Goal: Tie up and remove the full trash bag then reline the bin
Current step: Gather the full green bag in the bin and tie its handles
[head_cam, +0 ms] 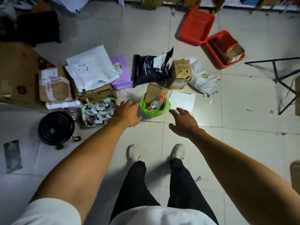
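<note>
A small bin lined with a bright green trash bag [154, 112] stands on the tiled floor ahead of my feet. A flattened cardboard piece [155, 93] and a clear bottle with a red cap [158, 102] stick out of its top. My left hand [127, 113] hovers just left of the bag's rim, fingers spread, holding nothing. To the right of the bin and nearer to me, my right hand [184, 121] is likewise open and holds nothing. Neither hand touches the bag.
Parcels and cardboard boxes [53, 85] crowd the floor left and behind the bin. A tin of small white items [97, 112] sits by my left hand. A black round pot [56, 127] lies left. Two red baskets [197, 26] stand far right, with a black stand's legs [279, 78].
</note>
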